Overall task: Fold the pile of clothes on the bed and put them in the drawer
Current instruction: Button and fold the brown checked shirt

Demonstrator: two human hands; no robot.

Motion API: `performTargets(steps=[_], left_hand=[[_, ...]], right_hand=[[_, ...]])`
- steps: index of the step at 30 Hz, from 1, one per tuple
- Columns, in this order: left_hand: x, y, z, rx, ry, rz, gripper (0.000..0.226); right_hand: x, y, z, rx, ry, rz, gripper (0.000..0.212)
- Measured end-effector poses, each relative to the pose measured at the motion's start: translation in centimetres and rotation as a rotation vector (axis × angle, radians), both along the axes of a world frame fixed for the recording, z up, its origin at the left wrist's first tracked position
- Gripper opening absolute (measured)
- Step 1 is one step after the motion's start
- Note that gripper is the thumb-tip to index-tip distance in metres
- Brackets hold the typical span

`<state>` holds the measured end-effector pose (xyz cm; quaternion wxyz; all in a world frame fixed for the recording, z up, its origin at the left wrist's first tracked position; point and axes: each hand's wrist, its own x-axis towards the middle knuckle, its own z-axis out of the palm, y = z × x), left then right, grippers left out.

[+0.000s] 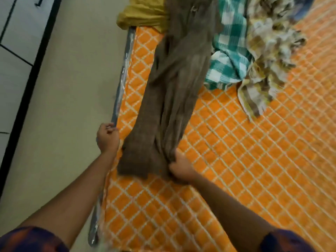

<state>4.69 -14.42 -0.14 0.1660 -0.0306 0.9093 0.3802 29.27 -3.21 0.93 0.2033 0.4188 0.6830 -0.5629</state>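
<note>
"Brown trousers (174,84) lie stretched lengthwise on the bed (236,160), running straight away from the fingers to the pile (272,57) at their far end."

"Who holds them?"

"The right hand (180,167) does. Its fingers (172,169) are curled tight round the bunched hem of one leg. The left hand (108,140) sits just beside the other leg's hem, at the bed's edge. Its fingers (109,129) are curled too, but whether they pinch anything cannot be told."

"So which step is this?"

"Most likely laying the garment flat before the first fold. Nothing looks folded yet."

"What does the next move need?"

"Probably the left fingers taking the free hem, so both legs can be drawn even and then doubled over."

"And past the trousers?"

"Beyond the right fingers lie a green-checked cloth (231,51) and a pale plaid cloth (254,99). A mustard cloth (141,13) lies far beyond the left fingers. Floor (63,88) lies left of them, then a white unit (16,42), which may or may not hold the drawer."
</note>
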Motion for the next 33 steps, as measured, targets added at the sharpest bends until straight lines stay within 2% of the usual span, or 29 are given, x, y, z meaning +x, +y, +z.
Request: performTargets(steps=[3, 5, 7, 9, 11, 13, 15, 19, 20, 23, 26, 28, 30, 33], left_hand=[[3.5, -4.4, 0.9, -0.024, -0.206, -0.139, 0.029], [5.9, -6.3, 1.0, 0.013, -0.355, -0.247, 0.037], [8.5, -7.2, 1.2, -0.06, -0.453, -0.4, 0.04], [10.9, -7.4, 1.1, -0.148, -0.491, -0.549, 0.053], [12.2, -6.9, 0.9, -0.17, -0.478, -0.59, 0.063], [12.6, -6.2, 0.8, -0.187, -0.455, -0.569, 0.062], [12.6, -5.5, 1.0, -0.204, -0.416, -0.589, 0.061], [11.0, -4.0, 0.4, -0.209, -0.239, -0.615, 0.048], [10.4, -3.3, 0.0, -0.199, -0.244, -0.599, 0.044], [8.8, -0.3, -0.4, -0.137, -0.192, -0.608, 0.037], [6.7, 3.0, -1.6, -0.06, -0.253, -0.613, 0.052], [5.5, 4.9, -2.3, -0.001, -0.367, -0.515, 0.068], [4.9, 6.8, -3.2, 0.027, -0.385, -0.459, 0.07], [4.6, 9.1, -2.4, 0.073, -0.211, -0.39, 0.031]], right_hand=[[10.1, -11.2, 0.6, -0.139, -0.224, 0.263, 0.072], [15.2, -15.9, 2.2, -0.272, -0.254, 0.384, 0.067], [18.1, -17.9, 3.3, -0.355, -0.223, 0.376, 0.07], [19.3, -18.0, 3.7, -0.232, -0.282, 0.336, 0.074], [18.6, -16.2, 3.8, 0.024, -0.333, 0.247, 0.074], [15.9, -13.1, 4.0, 0.117, -0.257, 0.11, 0.066], [12.0, -9.4, 3.6, 0.064, -0.157, -0.12, 0.06], [4.1, -3.4, 2.3, -0.206, -0.061, -0.62, 0.085], [2.4, -2.2, 1.8, -0.253, -0.064, -0.705, 0.081], [-1.8, 1.3, 0.4, -0.266, -0.014, -0.911, 0.05], [-4.4, 4.2, -1.3, -0.296, 0.051, -1.123, 0.045], [-5.0, 5.7, -1.2, -0.406, 0.117, -1.17, 0.042], [-4.5, 6.9, -1.6, -0.502, 0.243, -1.199, 0.044], [-2.3, 7.5, -2.1, -0.455, 0.313, -1.209, 0.039]])
